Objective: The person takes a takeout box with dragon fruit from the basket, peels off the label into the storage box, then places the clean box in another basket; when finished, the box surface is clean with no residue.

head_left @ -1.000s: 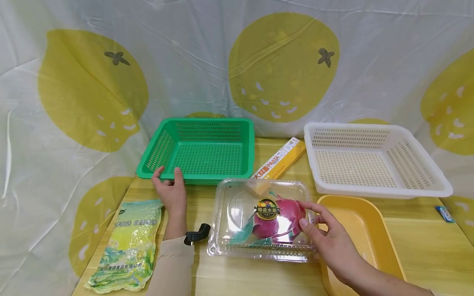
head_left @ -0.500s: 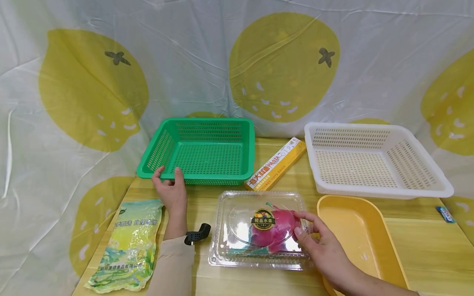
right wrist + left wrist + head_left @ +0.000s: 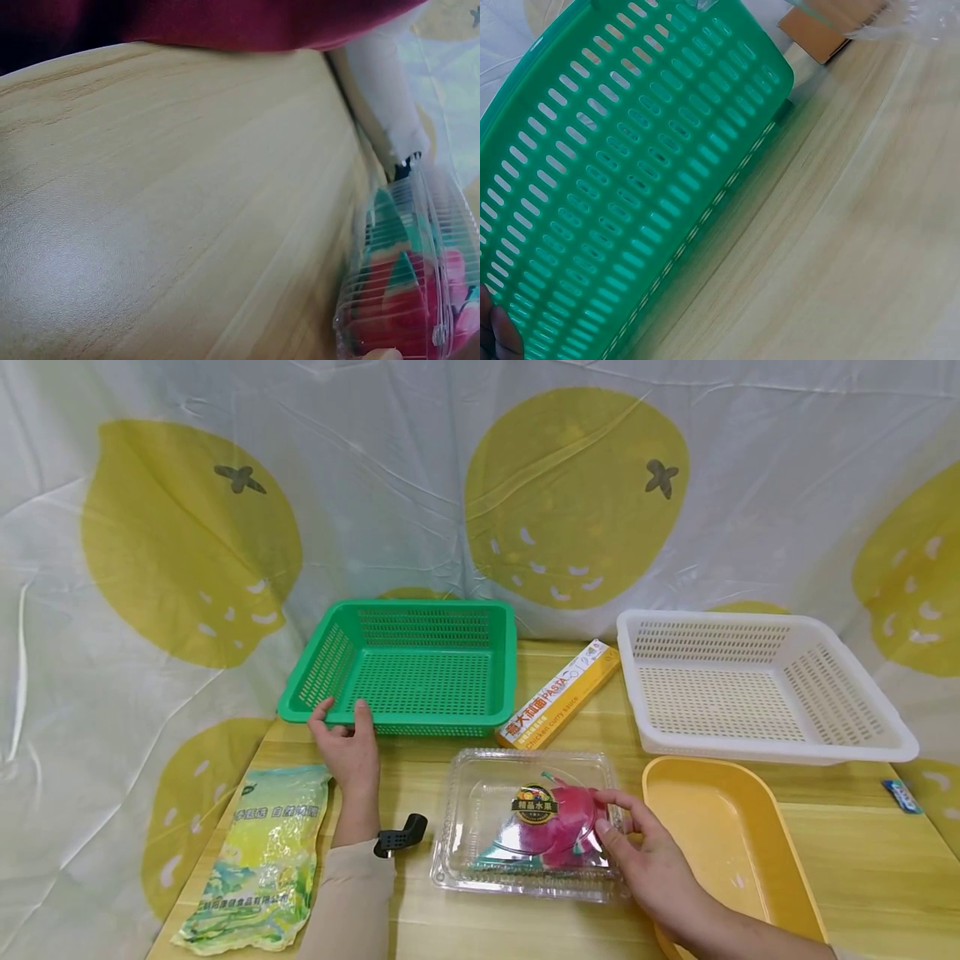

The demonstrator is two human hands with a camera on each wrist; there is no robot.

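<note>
A clear plastic fruit box (image 3: pixel 480 827) with a round label sits low over the middle of the table in the head view, a pink and green dragon fruit (image 3: pixel 573 827) visible inside. My right hand (image 3: pixel 652 860) grips its right side, thumb in front and forefinger along the lid. In the right wrist view the fruit box (image 3: pixel 405 277) shows from its side, at the lower right. Farther back, my left hand (image 3: pixel 348 752) holds the near rim of the green basket (image 3: pixel 420 685). Fingers (image 3: pixel 506 334) of that hand lie against the basket's slotted outer wall in the left wrist view.
A pasta box (image 3: pixel 558 693) lies slanted between the green basket and a white basket (image 3: pixel 750 693). The yellow tray (image 3: pixel 727 827) stands right beside my right hand. A green-yellow packet (image 3: pixel 258 860) lies at left, a small blue packet (image 3: pixel 902 796) at far right.
My right hand has brought the fruit box down and toward me, uncovering the pasta box's near end, then shifted it slightly right. The left hand stays at the basket rim.
</note>
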